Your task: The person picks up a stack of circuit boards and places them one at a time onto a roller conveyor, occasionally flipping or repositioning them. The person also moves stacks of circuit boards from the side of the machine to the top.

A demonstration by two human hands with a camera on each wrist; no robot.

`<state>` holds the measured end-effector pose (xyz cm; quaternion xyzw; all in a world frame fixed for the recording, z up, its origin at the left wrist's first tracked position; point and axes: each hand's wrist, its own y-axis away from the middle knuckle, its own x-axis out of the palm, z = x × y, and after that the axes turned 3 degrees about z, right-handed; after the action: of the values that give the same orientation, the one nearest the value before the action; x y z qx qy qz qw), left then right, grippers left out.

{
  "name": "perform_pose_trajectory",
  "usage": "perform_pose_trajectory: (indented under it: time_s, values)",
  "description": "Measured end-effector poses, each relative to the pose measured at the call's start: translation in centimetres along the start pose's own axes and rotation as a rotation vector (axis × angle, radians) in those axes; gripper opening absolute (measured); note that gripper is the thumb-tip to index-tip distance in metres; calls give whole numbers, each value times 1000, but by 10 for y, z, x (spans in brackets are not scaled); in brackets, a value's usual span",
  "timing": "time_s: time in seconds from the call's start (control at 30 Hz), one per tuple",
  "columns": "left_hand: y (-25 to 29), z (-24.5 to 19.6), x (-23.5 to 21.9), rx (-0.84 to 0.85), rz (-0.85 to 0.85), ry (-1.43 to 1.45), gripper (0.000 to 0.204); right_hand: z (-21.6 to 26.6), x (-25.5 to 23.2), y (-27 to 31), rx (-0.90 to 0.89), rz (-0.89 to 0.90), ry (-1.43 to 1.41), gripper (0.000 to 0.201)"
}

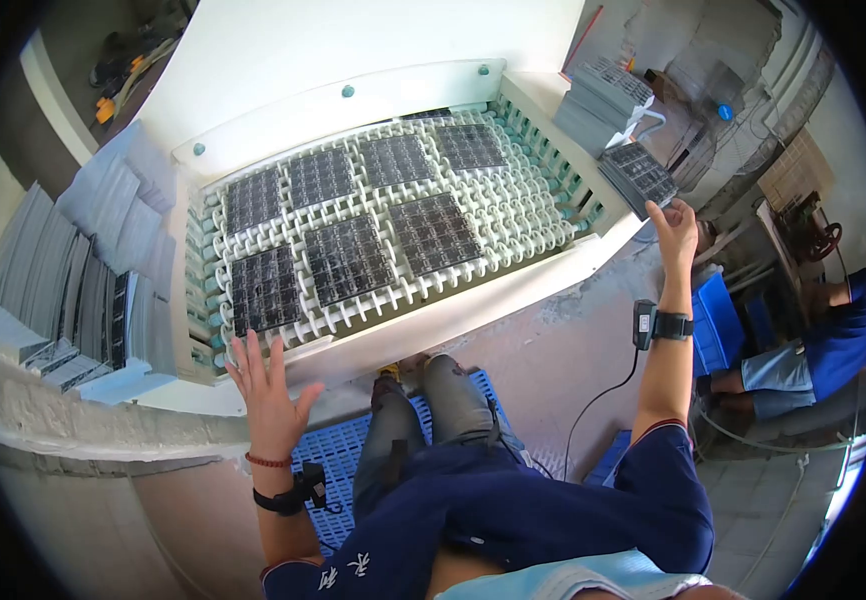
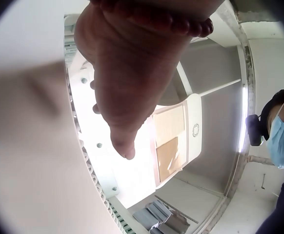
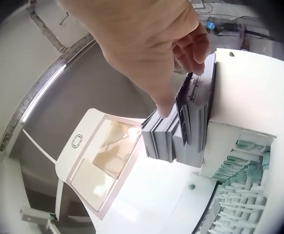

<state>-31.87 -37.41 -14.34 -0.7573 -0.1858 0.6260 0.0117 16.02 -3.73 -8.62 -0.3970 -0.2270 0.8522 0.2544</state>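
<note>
My right hand point(image 1: 678, 235) pinches the near edge of the dark circuit-board panel point(image 1: 643, 170) on top of a stack at the machine's right corner. In the right wrist view, the thumb lies on this panel's point(image 3: 183, 113) outer face, and the fingers curl at its edge; it leans slightly away from the stack. My left hand point(image 1: 275, 405) is spread at the machine's front edge, holding nothing, with its fingertips close to the nearest dark panel point(image 1: 264, 288) on the conveyor. Several similar panels point(image 1: 348, 258) lie flat in two rows on the white roller conveyor point(image 1: 518, 215).
Grey panels point(image 1: 43, 270) stand on edge in a rack at the left. Behind the right-hand stack rises a taller grey stack point(image 1: 598, 105). A white hood point(image 1: 353, 40) stands behind the conveyor. At the far right is another person point(image 1: 838, 345), near a blue crate point(image 1: 718, 325).
</note>
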Motion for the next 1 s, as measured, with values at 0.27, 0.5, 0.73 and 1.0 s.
perform_pose_trajectory:
  time_s: [0.27, 0.5, 0.73, 1.0]
  values:
    - [34, 13, -17, -104, -13, -17, 70, -47, 4, -34, 223, 244, -374, 54]
    - [39, 14, -25, -93, -22, 33, 69, -69, 6, -66, 599, 460, -768, 19]
    - [40, 11, -16, -67, -35, 71, 65, -118, 1, -94, 701, 651, -872, 13]
    - [42, 14, -14, -35, -12, 85, 61, -49, -1, -63, 699, 551, -771, 19]
